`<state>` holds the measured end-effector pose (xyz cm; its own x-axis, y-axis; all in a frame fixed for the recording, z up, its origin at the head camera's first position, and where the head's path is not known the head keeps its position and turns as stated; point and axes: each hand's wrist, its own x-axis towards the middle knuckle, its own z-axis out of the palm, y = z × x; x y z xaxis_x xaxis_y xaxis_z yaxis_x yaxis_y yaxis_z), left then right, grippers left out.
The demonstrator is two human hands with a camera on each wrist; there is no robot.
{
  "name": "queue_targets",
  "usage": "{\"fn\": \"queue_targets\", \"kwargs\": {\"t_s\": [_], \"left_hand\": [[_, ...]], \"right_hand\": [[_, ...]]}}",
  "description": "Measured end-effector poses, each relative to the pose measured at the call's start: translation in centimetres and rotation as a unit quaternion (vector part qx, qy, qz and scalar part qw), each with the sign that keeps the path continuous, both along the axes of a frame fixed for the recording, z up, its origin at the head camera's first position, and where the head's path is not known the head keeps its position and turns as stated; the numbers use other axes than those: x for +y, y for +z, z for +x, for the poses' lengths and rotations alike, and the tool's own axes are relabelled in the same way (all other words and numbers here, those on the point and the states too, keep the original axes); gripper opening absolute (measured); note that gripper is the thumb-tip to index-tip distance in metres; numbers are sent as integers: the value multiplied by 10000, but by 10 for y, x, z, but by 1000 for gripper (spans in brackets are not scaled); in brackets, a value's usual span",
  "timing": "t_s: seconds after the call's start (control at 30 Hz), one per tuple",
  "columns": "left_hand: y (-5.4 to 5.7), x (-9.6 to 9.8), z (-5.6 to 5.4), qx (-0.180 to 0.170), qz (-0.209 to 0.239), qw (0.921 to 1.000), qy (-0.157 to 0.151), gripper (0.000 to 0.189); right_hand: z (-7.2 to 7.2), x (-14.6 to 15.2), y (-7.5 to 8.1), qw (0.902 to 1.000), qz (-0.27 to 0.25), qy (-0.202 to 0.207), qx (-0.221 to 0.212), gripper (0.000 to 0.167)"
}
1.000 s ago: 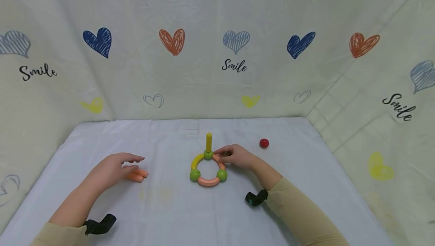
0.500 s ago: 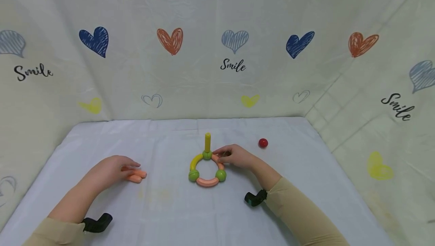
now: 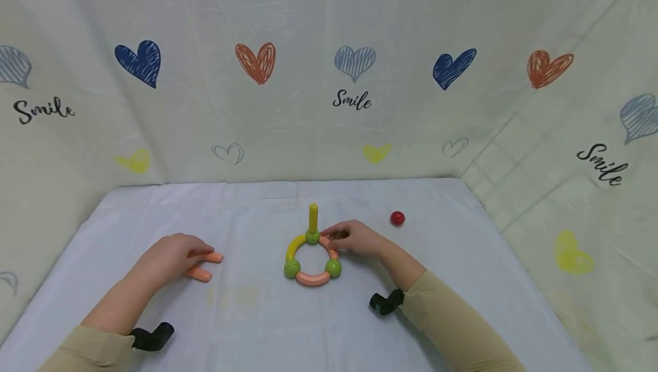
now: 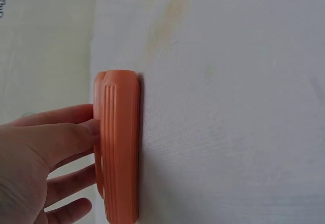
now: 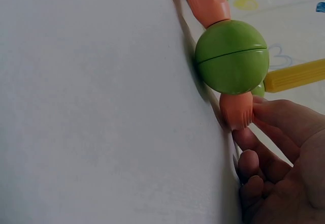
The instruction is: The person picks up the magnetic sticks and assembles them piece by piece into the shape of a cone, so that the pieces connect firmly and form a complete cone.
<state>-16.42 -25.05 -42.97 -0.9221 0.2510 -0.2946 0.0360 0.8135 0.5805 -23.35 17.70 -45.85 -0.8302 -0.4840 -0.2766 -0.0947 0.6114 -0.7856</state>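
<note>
At the left of the table my left hand (image 3: pixel 172 260) pinches the farther of two orange toy rods (image 3: pixel 215 258) between thumb and fingers. The nearer orange rod (image 4: pixel 121 148) lies in front of it, partly covering it in the left wrist view. Mid-table lies a ring of curved rods and green balls (image 3: pixel 333 268), with a yellow curved piece (image 3: pixel 295 245) at its left and an orange curved piece (image 3: pixel 312 279) at the front. My right hand (image 3: pixel 360 239) pinches the ring's right orange curved piece (image 5: pixel 236 109). A straight yellow rod (image 3: pixel 313 218) extends from the far green ball (image 3: pixel 312 237).
A small red ball (image 3: pixel 397 218) lies on the table at the back right, beyond the right hand. The white-covered table (image 3: pixel 267 332) ends at a cream backdrop (image 3: pixel 298 115) printed with hearts. A black wrist camera (image 3: pixel 152 338) sits at the left sleeve.
My left hand has come down onto the orange rods and grips the farther one. The two rods have moved apart from each other. The right hand stays on the ring.
</note>
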Motion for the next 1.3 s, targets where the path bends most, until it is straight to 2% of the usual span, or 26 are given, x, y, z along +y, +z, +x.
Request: {"fn": "queue_targets", "kwargs": {"t_s": [0.17,0.3,0.43,0.53,0.67,0.87,1.03,1.13,1.23,1.3], "left_hand": [[2,1,-1,122,-319,9993,-123,40],[1,1,-2,111,-401,9989,-194,40],[1,1,-5,362,-632,9970,-263,38],[5,3,-6,607,-742,9952,-173,38],[12,9,-5,752,-608,9953,8,48],[18,23,-1,1006,-480,9938,-15,42],[15,39,5,837,-8,9956,418,60],[11,47,8,1156,18,9923,444,65],[7,56,11,1641,5,9860,287,54],[5,62,13,1846,118,9825,211,42]], "right_hand": [[1,-1,1,10000,-25,33,44,30],[1,-2,3,10000,-66,12,67,30],[2,-2,4,9999,-69,9,92,30],[2,-3,4,9999,-66,19,128,30],[2,-3,3,9999,-63,-2,126,30],[3,-2,3,9999,-54,-60,95,30],[5,-2,3,9999,-47,-74,104,30],[5,-2,3,9999,-48,-102,116,30],[6,-2,4,9999,-68,-88,117,30],[6,-3,4,9999,-66,-76,111,30]]}}
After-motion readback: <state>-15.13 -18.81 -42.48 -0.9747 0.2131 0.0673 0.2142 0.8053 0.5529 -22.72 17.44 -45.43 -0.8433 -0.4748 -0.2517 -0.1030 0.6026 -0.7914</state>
